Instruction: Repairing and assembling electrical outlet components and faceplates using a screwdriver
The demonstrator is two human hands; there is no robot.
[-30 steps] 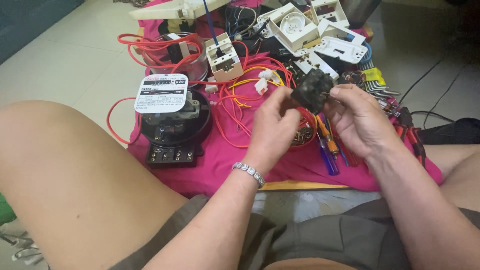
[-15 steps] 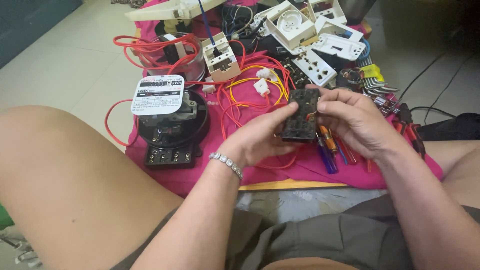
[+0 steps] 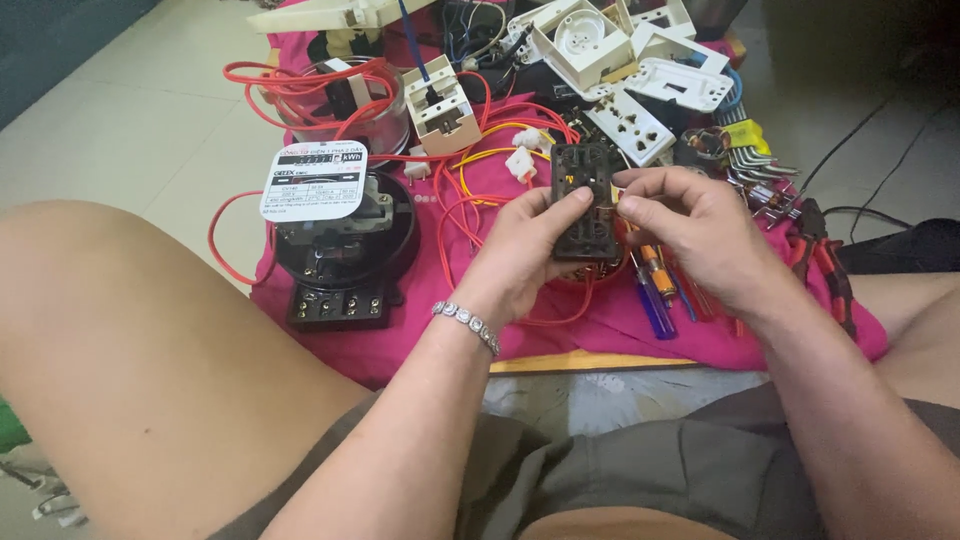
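I sit on the floor with my legs apart, and I hold a black socket plate (image 3: 586, 205) in front of me, above the pink cloth (image 3: 400, 335) that lies on the tiled floor (image 3: 130, 120). My left hand (image 3: 520, 260) grasps the plate from the left and from below, with the thumb on its front face and the fingers behind it, so this hand carries its weight. My right hand (image 3: 690, 235) comes from the right side; its fingertips are pinched together at the right edge of the plate, near the upper half, on a small part which I cannot see clearly. The plate stands almost upright in my view, its long axis going away from me, and its face is turned toward me. Both hands touch it, but the left one is the holder and the right one is the free worker, so any fine move at the right edge belongs to the right hand. Just under my right hand lie screwdrivers (image 3: 655, 295) with blue and orange handles, and red pliers (image 3: 825, 265) lie further right. To the left, well apart from the plate, sits a round black electric meter (image 3: 340, 235) with a white label, and red and orange wires (image 3: 470, 190) run over the cloth between them. White sockets (image 3: 630, 120) lie beyond the plate.
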